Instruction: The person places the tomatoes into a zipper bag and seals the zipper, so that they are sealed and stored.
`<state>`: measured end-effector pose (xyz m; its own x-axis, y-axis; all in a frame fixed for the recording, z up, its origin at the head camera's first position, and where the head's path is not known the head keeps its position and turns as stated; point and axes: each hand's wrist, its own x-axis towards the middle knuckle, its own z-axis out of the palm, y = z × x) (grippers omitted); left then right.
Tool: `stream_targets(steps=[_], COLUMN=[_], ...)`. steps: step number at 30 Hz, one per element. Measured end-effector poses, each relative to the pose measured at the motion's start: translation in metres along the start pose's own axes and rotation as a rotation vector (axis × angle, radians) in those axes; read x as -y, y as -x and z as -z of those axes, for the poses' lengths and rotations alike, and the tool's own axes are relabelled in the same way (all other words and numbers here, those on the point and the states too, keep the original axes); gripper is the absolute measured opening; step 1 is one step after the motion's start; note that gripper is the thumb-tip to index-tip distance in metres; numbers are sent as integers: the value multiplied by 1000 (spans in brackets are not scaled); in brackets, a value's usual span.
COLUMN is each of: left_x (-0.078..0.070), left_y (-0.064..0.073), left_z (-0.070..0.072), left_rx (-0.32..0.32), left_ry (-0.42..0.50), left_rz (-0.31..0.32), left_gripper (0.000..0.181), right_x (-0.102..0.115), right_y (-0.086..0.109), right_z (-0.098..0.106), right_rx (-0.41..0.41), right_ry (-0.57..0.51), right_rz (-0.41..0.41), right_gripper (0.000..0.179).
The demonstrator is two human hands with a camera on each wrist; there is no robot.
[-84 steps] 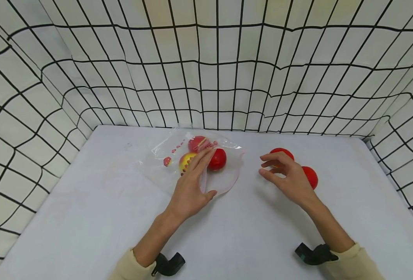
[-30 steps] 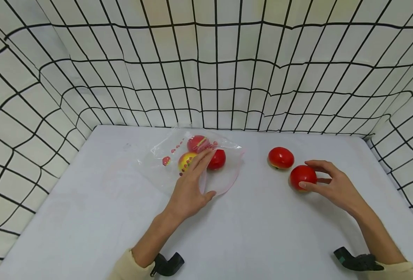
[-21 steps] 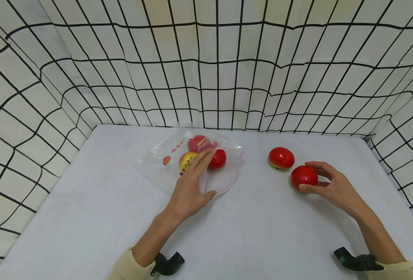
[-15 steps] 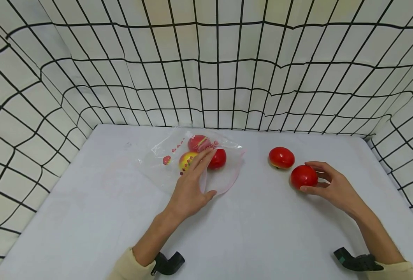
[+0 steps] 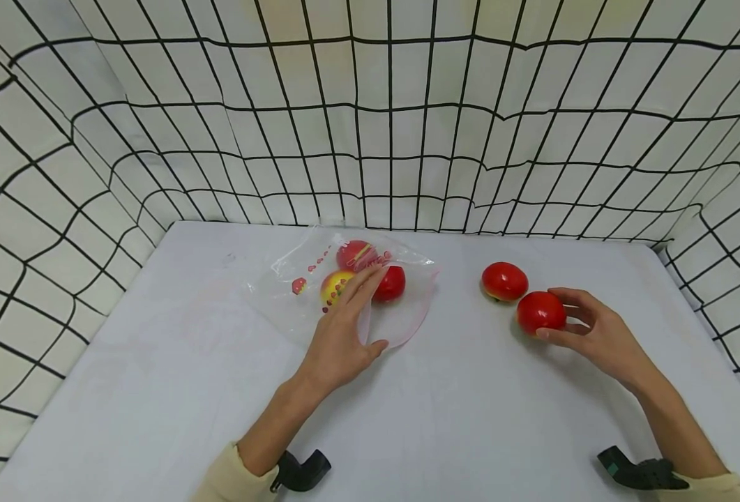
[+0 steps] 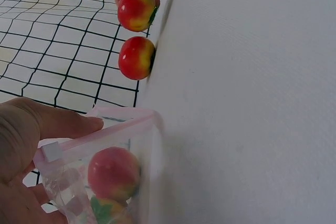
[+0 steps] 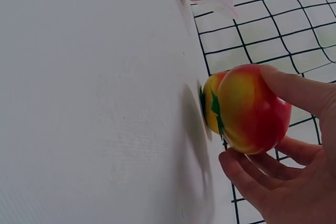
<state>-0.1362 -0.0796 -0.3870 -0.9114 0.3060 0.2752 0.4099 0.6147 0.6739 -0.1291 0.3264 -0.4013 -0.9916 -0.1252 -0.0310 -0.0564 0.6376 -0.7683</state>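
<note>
My right hand (image 5: 592,328) holds a glossy red-and-yellow fruit (image 5: 542,312) between thumb and fingers. In the right wrist view this fruit (image 7: 252,108) shows a green leaf and hangs close over the table. Just behind it stands a second similar fruit (image 5: 504,282). My left hand (image 5: 342,341) lies with long, straight fingers on a clear zip bag (image 5: 288,307); its thumb stands apart, by the pink-edged mouth (image 6: 123,124). Inside the bag are a red fruit (image 5: 390,284), a pinkish one (image 5: 356,255) and a yellow one (image 5: 335,287), the last partly behind my fingers.
All this is on a white table (image 5: 457,418). Black netting (image 5: 432,132) over white walls rises along the back and both sides. A black camera mount sits on my left wrist (image 5: 303,473) and another on my right wrist (image 5: 639,470).
My right hand has gone from near the back fruit to the front one and gripped it. That fruit has just risen slightly and shifted left. My left hand and the bag keep their place.
</note>
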Motion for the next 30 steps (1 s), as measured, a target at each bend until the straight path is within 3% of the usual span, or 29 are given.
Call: stream_targets(steps=[18, 30], left_x=[-1, 0], left_y=[0, 0], left_z=[0, -1], left_rx=[-10, -5], left_ry=[-3, -10], left_rz=[-4, -5], left_gripper=[109, 109], right_x=[15, 29], right_y=[3, 3], right_z=[-22, -41], right_rx=[-58, -29], right_ry=[-33, -104], right_rz=[122, 164], right_gripper=[79, 81])
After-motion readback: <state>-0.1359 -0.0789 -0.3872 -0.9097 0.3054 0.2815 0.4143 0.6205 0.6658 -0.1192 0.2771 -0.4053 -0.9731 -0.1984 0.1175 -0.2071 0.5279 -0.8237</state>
